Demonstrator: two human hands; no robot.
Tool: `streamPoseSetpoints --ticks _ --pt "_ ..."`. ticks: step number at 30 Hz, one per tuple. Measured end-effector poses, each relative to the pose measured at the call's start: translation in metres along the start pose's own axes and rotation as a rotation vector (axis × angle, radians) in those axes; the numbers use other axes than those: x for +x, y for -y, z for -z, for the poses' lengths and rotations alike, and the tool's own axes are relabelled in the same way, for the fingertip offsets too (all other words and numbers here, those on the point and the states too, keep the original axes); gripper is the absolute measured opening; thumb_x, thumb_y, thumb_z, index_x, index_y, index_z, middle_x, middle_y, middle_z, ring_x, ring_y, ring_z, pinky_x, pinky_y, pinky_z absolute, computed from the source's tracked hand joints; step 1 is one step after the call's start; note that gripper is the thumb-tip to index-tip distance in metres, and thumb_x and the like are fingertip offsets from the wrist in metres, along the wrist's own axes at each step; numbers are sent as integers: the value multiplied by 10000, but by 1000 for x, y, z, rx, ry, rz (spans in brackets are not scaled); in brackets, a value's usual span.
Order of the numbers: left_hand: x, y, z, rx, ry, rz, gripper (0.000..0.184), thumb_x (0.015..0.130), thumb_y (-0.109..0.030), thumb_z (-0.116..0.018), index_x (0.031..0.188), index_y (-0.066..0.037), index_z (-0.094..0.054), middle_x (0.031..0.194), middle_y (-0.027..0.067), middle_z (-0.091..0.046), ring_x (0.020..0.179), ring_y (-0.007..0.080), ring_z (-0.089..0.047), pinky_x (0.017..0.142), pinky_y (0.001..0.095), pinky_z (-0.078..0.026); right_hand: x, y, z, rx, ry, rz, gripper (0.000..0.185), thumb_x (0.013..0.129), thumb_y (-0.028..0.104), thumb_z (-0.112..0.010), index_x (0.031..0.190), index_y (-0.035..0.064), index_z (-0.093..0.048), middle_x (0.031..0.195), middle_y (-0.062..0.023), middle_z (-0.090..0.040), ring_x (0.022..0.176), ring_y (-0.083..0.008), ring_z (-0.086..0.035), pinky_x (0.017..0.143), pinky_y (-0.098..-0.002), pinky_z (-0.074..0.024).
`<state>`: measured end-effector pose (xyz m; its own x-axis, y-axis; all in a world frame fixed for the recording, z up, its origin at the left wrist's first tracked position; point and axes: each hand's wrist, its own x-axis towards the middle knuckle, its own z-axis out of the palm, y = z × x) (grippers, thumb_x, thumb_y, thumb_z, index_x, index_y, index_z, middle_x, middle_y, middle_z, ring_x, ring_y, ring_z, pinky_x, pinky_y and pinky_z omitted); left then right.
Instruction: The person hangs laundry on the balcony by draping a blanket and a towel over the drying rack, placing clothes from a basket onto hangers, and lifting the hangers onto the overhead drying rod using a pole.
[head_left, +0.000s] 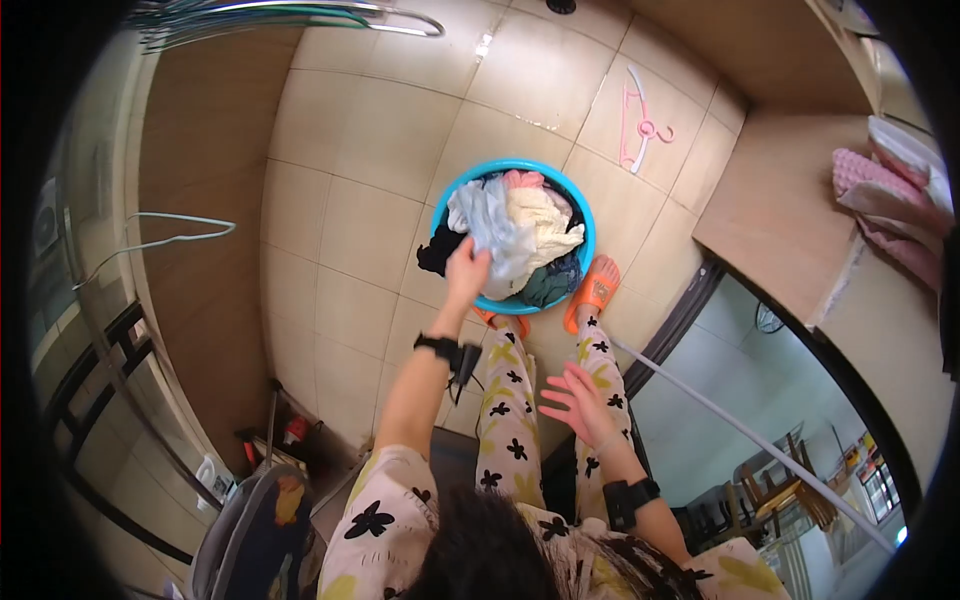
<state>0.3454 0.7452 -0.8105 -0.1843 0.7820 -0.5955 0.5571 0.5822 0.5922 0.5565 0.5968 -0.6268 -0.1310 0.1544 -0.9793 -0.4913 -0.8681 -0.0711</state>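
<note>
On the floor by my feet stands a round blue basin (589, 218) heaped with laundry. My left hand (467, 272) is closed on the lower edge of a light blue garment (490, 225) on top of the heap. Beside it lie a cream knit garment (545, 225), a dark green cloth (548, 285) and a black cloth (438, 248) that hangs over the basin's left rim. My right hand (580, 405) hovers over my legs with its fingers spread, and nothing is in it.
A pink and white hanger (646, 128) lies on the tiled floor. Several hangers (270, 18) hang at the upper left, and a pale green hanger (180, 217) is at the left. A pole (740, 437) slants across the right. Pink cloths (893, 185) lie at the far right.
</note>
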Motion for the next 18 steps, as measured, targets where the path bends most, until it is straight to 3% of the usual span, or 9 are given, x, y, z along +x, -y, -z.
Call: streamPoseSetpoints --ticks 4,5,6,10,12,13,14,16,18 --pt "-133 -57 41 -309 303 -112 179 725 -80 -534 876 -15 -604 735 -23 -572 639 60 -488 570 239 -424 -22 35 -37 228 52 9 592 885 391 -537 1341 93 -305 1305 -119 -408 1128 -310 -470 848 -467 -466" --pt "-166 -76 52 -360 374 -149 192 732 -96 -570 904 -18 -604 776 -12 -580 679 75 -501 606 250 -430 -24 47 -41 263 88 59 602 879 411 -537 1342 97 -316 1303 -102 -424 1148 -302 -459 868 -461 -460" --pt "-197 -92 64 -408 456 -179 213 740 -112 -606 932 -20 -604 817 0 -589 718 89 -515 643 261 -437 -31 59 -48 504 361 48 526 880 384 -541 1283 73 -408 1228 -80 -512 1112 -252 -507 881 -406 -461" --pt "-284 -142 108 -202 564 -358 303 808 -240 -629 1021 -28 -598 992 37 -585 895 120 -527 774 278 -431 -75 82 -42 271 373 7 378 815 163 -596 1159 26 -519 1055 -87 -611 955 -222 -601 823 -346 -487" --pt "-311 -140 124 -607 639 165 429 868 -422 -551 1057 -38 -575 1039 66 -552 992 175 -505 854 317 -408 -111 95 -52 118 432 -1 361 780 79 -604 1129 12 -538 1015 -87 -626 899 -224 -622 801 -341 -496" --pt "-316 -163 148 -622 483 417 471 909 -478 -437 1025 -41 -566 1010 72 -549 971 194 -519 832 349 -428 -136 104 -63 -20 451 75 369 747 32 -600 1111 12 -548 1009 -91 -627 895 -220 -622 788 -340 -501" --pt "-329 -177 167 -625 468 406 471 909 -478 -437 1025 -41 -566 1010 72 -549 971 194 -519 832 349 -428 -162 110 -75 -157 469 153 383 714 -15 -595 1094 12 -558 1004 -94 -627 892 -215 -622 776 -340 -506" --pt "-337 -201 202 -772 140 428 487 912 -501 -407 1021 -50 -555 1014 79 -547 963 185 -531 796 370 -455 -198 111 -105 -225 515 258 368 694 -18 -618 1059 9 -574 983 -79 -627 868 -183 -612 788 -318 -491" --pt "-350 -212 232 -826 125 431 378 909 -407 -486 1011 -49 -556 1017 72 -569 943 161 -544 756 351 -479 -220 105 -127 -604 554 447 401 673 -25 -642 1067 7 -570 988 -61 -621 870 -149 -586 814 -295 -464"
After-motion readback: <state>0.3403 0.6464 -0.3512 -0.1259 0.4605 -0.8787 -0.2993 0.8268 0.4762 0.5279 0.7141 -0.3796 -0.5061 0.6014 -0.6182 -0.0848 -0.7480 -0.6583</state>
